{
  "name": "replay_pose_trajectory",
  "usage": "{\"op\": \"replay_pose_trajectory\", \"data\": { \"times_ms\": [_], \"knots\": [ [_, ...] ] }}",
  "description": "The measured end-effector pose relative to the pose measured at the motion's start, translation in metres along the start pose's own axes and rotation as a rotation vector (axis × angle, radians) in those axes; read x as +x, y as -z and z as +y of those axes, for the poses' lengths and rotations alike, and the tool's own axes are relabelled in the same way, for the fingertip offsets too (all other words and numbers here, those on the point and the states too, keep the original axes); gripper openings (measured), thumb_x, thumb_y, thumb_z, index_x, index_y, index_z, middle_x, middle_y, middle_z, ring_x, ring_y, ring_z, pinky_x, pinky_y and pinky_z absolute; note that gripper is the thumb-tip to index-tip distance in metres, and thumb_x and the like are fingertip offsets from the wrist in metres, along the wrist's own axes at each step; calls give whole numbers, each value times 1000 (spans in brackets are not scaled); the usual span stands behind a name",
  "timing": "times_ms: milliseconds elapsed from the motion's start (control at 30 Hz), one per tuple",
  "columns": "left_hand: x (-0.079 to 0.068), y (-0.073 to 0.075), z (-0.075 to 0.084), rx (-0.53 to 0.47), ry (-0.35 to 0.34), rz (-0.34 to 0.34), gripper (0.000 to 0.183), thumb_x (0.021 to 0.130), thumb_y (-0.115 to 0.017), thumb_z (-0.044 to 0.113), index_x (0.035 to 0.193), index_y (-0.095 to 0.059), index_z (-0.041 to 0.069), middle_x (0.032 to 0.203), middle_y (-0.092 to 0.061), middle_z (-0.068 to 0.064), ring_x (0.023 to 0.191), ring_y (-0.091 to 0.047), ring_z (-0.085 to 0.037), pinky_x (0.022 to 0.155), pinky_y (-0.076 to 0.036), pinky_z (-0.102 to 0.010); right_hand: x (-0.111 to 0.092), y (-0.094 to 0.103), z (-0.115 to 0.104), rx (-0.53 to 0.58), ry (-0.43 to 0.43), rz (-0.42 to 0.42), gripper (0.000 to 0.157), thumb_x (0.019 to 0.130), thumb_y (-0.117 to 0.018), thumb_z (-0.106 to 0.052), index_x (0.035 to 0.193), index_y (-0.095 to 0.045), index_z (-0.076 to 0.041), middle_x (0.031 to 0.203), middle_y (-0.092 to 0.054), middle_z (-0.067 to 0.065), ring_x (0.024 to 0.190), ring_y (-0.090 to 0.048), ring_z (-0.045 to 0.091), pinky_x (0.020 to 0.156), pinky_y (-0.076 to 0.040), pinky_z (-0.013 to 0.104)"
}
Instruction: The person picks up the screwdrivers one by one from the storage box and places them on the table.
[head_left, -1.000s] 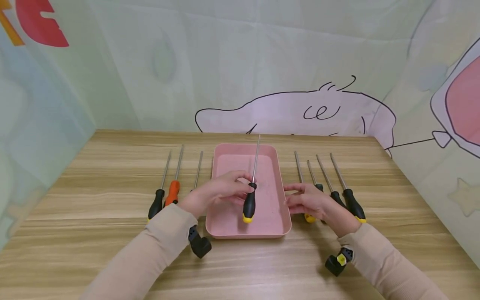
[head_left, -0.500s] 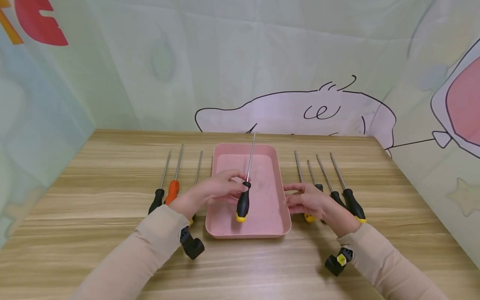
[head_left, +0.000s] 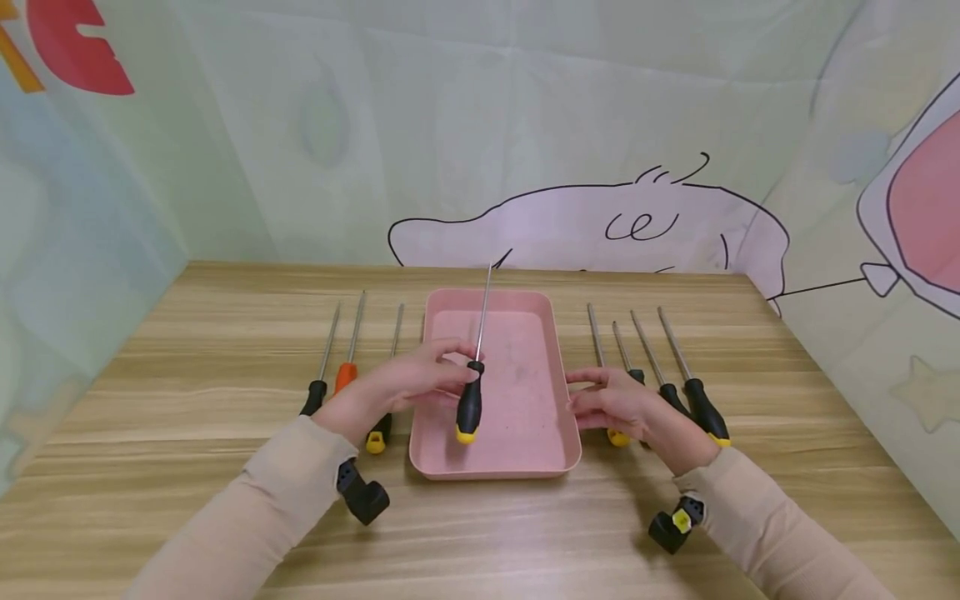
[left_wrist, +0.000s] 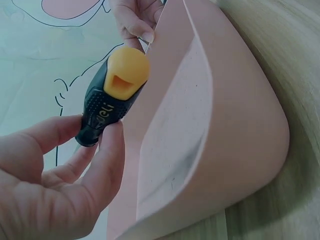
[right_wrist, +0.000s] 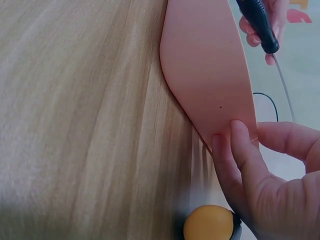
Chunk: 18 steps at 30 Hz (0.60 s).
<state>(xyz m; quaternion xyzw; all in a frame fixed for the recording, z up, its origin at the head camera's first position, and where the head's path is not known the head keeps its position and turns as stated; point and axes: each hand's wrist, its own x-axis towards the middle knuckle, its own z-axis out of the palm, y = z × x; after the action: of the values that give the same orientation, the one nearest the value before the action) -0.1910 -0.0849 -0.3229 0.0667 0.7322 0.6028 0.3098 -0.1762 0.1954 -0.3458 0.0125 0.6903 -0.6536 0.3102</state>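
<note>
My left hand (head_left: 431, 375) pinches the neck of a black-and-yellow screwdriver (head_left: 469, 404) between thumb and fingertips. Its shaft points away and upward; the handle is over the left half of a shallow pink tray (head_left: 525, 425). In the left wrist view the yellow butt (left_wrist: 127, 70) faces the camera. My right hand (head_left: 611, 400) holds the tray's right wall at the rim, two fingertips against the outer side (right_wrist: 220, 110) and another digit at the edge. A yellow handle end (right_wrist: 207, 222) shows below that hand in the right wrist view.
Left of the tray lie a yellow-ended screwdriver (head_left: 378, 433), an orange-handled one (head_left: 347, 375) and a black-handled one (head_left: 315, 396), partly behind the left arm. Several screwdrivers, including a long one (head_left: 705, 408), lie at the right. A printed cloth (head_left: 480, 125) hangs behind the table.
My left hand has moved left with the screwdriver, from over the tray's middle to its left half. The right hand and tray have stayed in place.
</note>
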Motion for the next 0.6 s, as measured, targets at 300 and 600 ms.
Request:
{"op": "replay_pose_trajectory", "data": {
  "times_ms": [300,600],
  "knots": [
    [-5,8,-6,10,0,36,38,93,-54,5,128,-42,-3,105,-56,-19,86,-61,-23,81,-52,-37,0,0,0,2,-1,4,58,88,-52,10,139,-24,12,95,-64,13,82,-64,17,76,-54,35],
    [-14,17,-12,14,-17,77,41,94,-53,7,132,-40,-2,116,-53,-22,94,-60,-25,83,-52,-36,0,-1,-1,-2,-4,8,59,88,-52,10,139,-24,12,97,-64,15,84,-64,18,77,-54,36]
  ]
}}
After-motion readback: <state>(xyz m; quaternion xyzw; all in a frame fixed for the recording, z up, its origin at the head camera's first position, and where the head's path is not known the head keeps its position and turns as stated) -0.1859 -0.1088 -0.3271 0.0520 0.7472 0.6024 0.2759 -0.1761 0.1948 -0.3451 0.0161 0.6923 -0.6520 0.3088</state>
